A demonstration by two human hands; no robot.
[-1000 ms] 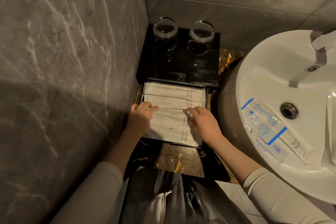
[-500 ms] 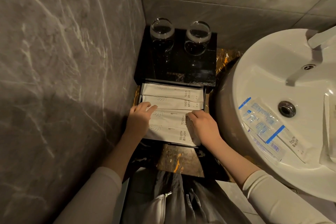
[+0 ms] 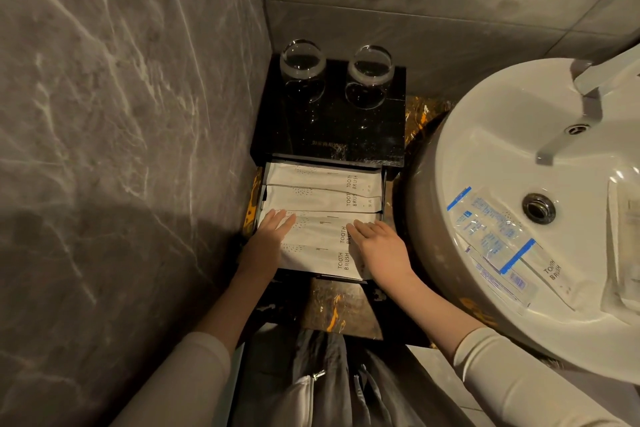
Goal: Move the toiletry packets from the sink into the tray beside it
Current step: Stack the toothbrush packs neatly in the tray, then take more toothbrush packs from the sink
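A black tray beside the sink holds several white toothbrush packets lying side by side. My left hand rests flat on the left ends of the nearer packets, fingers spread. My right hand lies flat on their right ends, also holding nothing. In the white sink at the right lie clear packets with blue print and one white toothbrush packet, left of the drain. Another clear packet lies at the sink's right side, cut off by the frame edge.
Two upturned glasses stand on a black box behind the tray. A grey marble wall closes the left side. The faucet reaches over the sink at the upper right.
Both hands have flattened on the packets in the tray; their fingers were curled on the packets before and now lie straighter. The packets in the sink have not moved.
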